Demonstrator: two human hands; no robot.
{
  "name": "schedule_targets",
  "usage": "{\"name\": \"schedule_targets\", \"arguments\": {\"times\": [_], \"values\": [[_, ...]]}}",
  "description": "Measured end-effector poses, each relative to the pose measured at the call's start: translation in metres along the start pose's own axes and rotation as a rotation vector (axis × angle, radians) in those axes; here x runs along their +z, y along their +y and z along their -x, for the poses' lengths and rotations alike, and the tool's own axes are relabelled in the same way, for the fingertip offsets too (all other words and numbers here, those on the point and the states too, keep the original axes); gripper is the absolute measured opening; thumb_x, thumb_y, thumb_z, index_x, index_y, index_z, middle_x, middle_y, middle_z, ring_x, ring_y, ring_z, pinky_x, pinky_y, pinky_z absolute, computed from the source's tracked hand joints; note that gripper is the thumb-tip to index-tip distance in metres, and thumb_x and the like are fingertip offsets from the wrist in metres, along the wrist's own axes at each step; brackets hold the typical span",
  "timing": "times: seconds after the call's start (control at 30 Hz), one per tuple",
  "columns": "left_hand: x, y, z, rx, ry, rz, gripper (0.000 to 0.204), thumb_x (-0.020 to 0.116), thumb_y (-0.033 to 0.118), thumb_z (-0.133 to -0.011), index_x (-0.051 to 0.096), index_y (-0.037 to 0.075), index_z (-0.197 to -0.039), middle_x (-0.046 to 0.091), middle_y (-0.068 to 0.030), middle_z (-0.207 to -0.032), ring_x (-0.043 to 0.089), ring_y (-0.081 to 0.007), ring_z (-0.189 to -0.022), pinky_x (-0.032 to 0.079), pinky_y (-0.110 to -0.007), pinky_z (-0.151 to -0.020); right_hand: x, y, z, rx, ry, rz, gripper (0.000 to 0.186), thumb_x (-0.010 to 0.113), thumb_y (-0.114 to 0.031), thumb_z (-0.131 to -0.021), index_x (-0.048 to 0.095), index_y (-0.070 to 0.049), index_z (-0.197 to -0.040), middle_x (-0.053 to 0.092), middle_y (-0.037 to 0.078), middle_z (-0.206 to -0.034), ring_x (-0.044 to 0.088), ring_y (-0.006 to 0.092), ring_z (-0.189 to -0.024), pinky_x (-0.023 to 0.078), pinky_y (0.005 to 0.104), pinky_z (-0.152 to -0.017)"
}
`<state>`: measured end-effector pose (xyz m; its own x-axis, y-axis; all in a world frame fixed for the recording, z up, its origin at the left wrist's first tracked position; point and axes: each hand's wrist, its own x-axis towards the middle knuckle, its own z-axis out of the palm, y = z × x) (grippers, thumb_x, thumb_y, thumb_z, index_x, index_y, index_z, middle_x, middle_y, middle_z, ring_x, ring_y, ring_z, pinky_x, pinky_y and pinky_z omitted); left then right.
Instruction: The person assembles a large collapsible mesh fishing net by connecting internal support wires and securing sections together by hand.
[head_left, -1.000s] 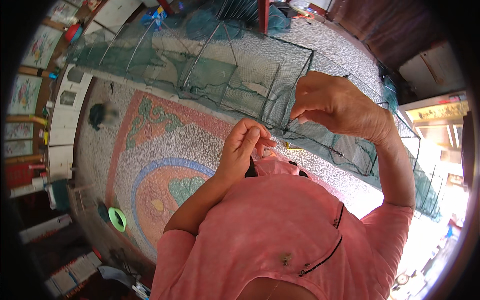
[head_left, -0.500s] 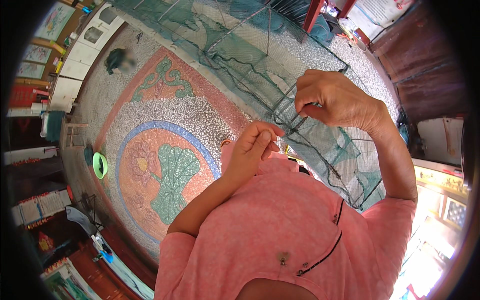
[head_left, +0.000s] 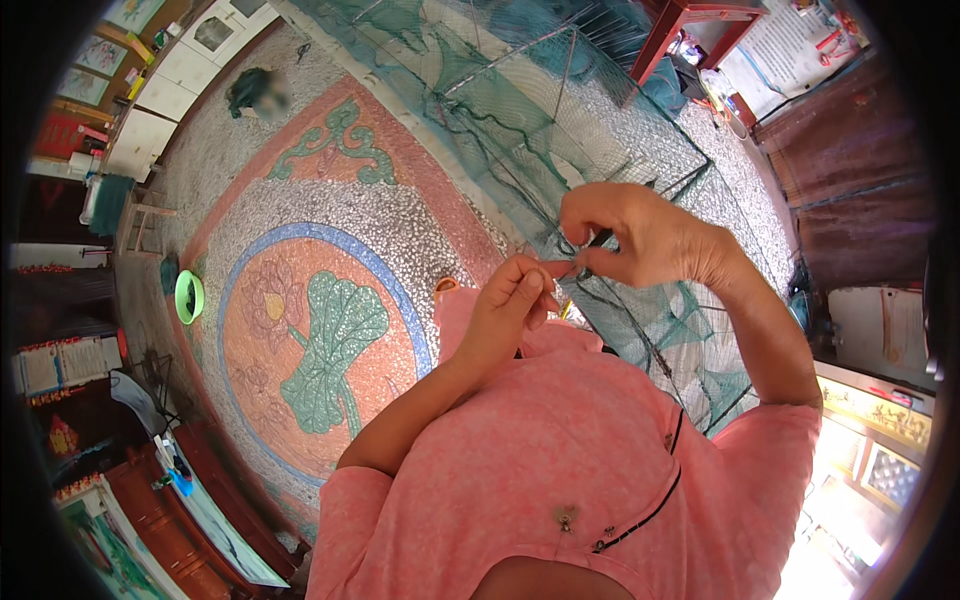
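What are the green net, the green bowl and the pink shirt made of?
Net: probably thin, dull plastic thread, since it's see-through mesh. Bowl: likely smooth plastic, judging by its even, bright colour. Shirt: soft-looking, dull cloth, maybe cotton, because it creases.

The floor [head_left: 372, 212] is speckled terrazzo, inlaid left of centre with a blue-ringed medallion [head_left: 268, 236] showing a green lotus leaf and a flower. A long green mesh net [head_left: 510, 122] on thin frames stretches over it from the top of the frame toward right of centre. A dark green bundle [head_left: 248, 92] lies upper left; a lime-green basin [head_left: 199, 300] sits at left, near a wooden stool [head_left: 153, 209].
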<state>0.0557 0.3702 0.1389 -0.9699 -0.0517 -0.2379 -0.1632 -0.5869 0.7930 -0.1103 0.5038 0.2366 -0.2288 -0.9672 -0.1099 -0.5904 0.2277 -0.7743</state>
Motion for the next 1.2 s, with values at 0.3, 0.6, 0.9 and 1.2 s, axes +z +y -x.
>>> {"name": "schedule_targets", "arguments": {"times": [0.3,0.6,0.9,1.2], "values": [[0.001,-0.006,-0.003,-0.007,0.042,-0.003,0.013,0.044,0.018,-0.1,0.051,0.008,-0.094,0.053,-0.0002,-0.086,0.045,-0.0046,-0.07,0.038,-0.02,-0.06,0.027,-0.01,0.001,-0.257,0.149,0.248,0.013,0.07,-0.012,-0.069,0.063,-0.011,-0.08,0.05,0.008,-0.086,0.053,0.0264,-0.082,0.043,0.0378,-0.071],[0.015,-0.006,-0.003,0.718,-0.064,-0.682,0.036,0.061,0.022,-0.087,0.051,0.004,-0.116,0.055,-0.0096,-0.101,0.057,-0.0217,-0.086,0.048,-0.032,-0.074,0.047,-0.064,0.008,-0.524,0.21,-0.16,0.013,0.064,-0.021,-0.082,0.061,-0.009,-0.086,0.062,0.003,-0.084,0.059,0.0237,-0.082,0.045,0.0353,-0.073],[0.029,0.022,0.017,0.519,-0.169,-0.864,0.02,0.059,0.005,-0.086,0.06,0.007,-0.106,0.047,-0.011,-0.119,0.055,-0.0207,-0.086,0.048,-0.035,-0.072,-0.049,-0.076,0.048,-0.558,0.775,-0.9,0.019,0.042,-0.021,-0.1,0.043,-0.003,-0.094,0.043,0.001,-0.063,0.038,0.0072,-0.045,0.034,0.0174,-0.04],[0.01,0.028,0.001,0.311,-0.094,-0.394,0.014,0.046,0.012,-0.097,0.055,0.003,-0.097,0.062,-0.0138,-0.101,0.06,-0.0221,-0.099,0.046,-0.034,-0.088,-0.093,-0.054,0.08,-0.591,1.087,-0.462,0.018,0.047,-0.017,-0.097,0.049,-0.004,-0.085,0.041,0.001,-0.071,0.03,0.0064,-0.055,0.023,0.0225,-0.047]]}}
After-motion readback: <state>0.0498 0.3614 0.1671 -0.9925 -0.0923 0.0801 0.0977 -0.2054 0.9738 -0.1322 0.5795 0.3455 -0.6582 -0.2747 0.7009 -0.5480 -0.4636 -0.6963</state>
